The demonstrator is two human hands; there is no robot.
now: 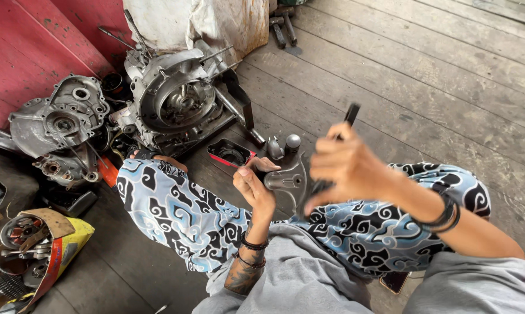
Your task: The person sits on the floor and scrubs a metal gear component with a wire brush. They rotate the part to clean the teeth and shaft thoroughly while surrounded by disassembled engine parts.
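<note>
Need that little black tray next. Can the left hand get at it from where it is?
Probably yes: the black tray lies on the floor just beyond the left hand, nothing between them. But that hand holds the grey metal part.

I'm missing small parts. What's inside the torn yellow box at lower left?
The yellow box holds a round ring-shaped metal part and some tools or rods. Anything beneath them, deeper inside, is covered.

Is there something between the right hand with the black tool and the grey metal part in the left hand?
Nothing visible. The right hand holds the black tool right beside the grey metal part, which the left hand grips.
</note>
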